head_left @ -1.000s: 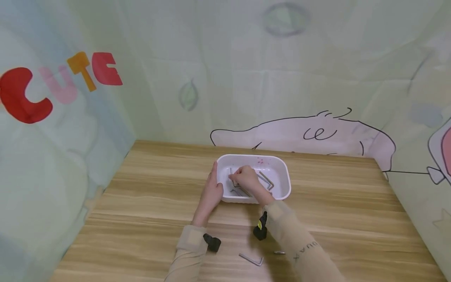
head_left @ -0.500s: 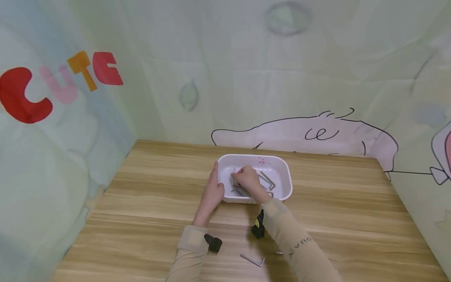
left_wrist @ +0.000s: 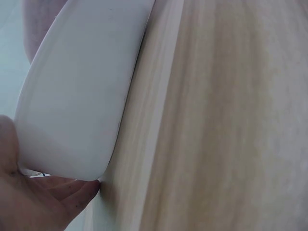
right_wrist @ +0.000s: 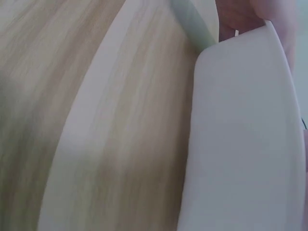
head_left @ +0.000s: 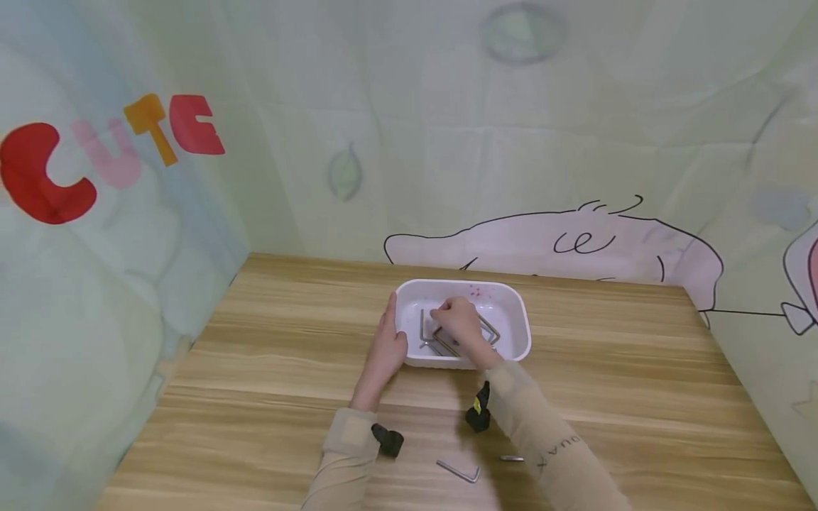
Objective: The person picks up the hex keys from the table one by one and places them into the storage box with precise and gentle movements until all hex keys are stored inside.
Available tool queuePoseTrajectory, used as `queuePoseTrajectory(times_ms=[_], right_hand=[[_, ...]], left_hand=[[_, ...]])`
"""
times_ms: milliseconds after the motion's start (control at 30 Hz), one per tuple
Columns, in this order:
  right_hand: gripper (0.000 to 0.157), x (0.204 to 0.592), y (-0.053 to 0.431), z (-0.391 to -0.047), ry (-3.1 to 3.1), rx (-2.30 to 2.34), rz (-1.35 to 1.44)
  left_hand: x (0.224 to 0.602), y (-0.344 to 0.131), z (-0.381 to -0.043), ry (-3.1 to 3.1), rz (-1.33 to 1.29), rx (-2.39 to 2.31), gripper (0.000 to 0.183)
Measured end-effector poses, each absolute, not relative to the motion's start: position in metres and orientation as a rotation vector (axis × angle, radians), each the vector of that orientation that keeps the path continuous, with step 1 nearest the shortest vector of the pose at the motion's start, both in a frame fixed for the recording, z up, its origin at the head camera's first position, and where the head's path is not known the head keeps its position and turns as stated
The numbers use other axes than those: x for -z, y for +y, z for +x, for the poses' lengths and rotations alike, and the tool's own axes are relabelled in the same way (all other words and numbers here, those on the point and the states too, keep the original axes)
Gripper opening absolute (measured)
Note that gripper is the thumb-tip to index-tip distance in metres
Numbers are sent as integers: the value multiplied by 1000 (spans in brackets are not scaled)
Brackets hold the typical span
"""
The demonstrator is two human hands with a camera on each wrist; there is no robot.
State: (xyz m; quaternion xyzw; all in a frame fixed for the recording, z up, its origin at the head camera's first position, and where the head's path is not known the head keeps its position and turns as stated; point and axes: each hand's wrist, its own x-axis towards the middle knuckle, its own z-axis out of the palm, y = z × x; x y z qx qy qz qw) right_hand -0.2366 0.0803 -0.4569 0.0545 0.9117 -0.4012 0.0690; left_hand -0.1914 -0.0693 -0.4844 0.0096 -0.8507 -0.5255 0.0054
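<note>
A white plastic tray [head_left: 519,312] holds several L-shaped hex keys, among them a silver one [head_left: 422,325] on the left and a brassy one [head_left: 492,328] on the right. My left hand [head_left: 386,349] lies along the tray's left wall, fingers straight and thumb at the near corner. In the left wrist view that hand [left_wrist: 41,199] touches the tray's end. My right hand [head_left: 461,323] reaches inside, fingers curled with the tips together just above a hex key [head_left: 445,344]; I cannot tell whether they pinch it. The tray wall [right_wrist: 245,130] fills much of the right wrist view.
On the wooden table [head_left: 275,319], nearer me, lie another hex key [head_left: 459,472] and a short metal piece [head_left: 512,458] beside the right sleeve. A printed cloth [head_left: 434,142] rises behind the table. Black wrist cameras sit on both cuffs.
My right hand has moved a little to the right inside the tray, away from the upright-looking silver hex key, which now shows uncovered. The left hand stays at the tray wall.
</note>
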Motion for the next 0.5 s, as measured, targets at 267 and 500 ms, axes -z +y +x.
queuePoseTrajectory(times_ms=[267, 500], right_hand=[[20, 451, 94, -235, 2729, 1144, 62], [17, 441, 99, -224, 2750, 1079, 9]], left_hand=[[484, -69, -190, -2676, 23, 1637, 75], [481, -68, -189, -2669, 40, 1651, 75]])
